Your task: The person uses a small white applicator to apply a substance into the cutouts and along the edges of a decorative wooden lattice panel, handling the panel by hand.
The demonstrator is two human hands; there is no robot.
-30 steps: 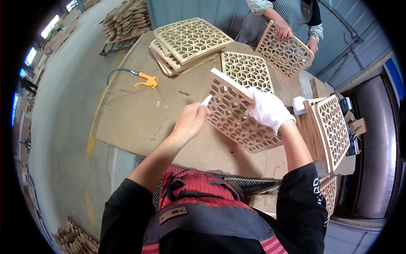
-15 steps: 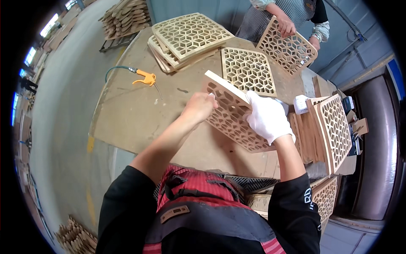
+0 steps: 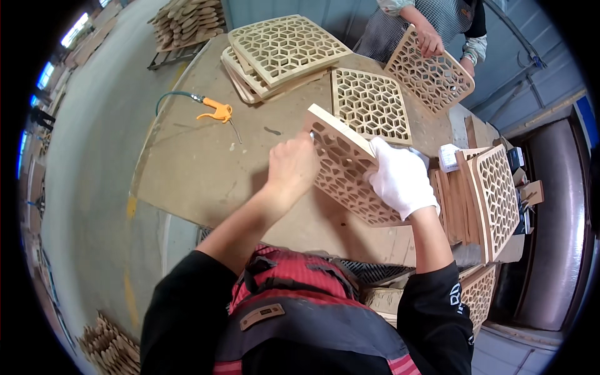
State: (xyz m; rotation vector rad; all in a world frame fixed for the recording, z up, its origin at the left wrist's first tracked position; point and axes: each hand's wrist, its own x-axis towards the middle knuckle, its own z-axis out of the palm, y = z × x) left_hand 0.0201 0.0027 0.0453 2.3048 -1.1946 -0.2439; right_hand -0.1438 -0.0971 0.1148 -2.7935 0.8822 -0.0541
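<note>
A thick wooden lattice panel (image 3: 350, 178) stands tilted over the table in front of me, cut through with a geometric pattern. My right hand (image 3: 403, 178), in a white glove, is closed on its upper right edge. Bare and closed, my left hand (image 3: 292, 165) is against or close to the panel's left edge. A small pale bit shows at its fingertips; what it pinches is too hidden to name. Just behind the panel, another lattice panel (image 3: 372, 103) lies flat on the table.
Lattice panels (image 3: 290, 47) are stacked at the table's (image 3: 187, 162) far side. An orange air blow gun (image 3: 217, 110) with a hose lies left. More panels (image 3: 497, 197) stand at right. Across the table, a person's hand (image 3: 429, 40) holds another panel (image 3: 431, 75). Wooden pieces (image 3: 187, 25) are piled beyond.
My left hand has turned and shifted slightly along the panel's left edge, its back now showing more. My right hand keeps its hold, and the panel has barely moved.
</note>
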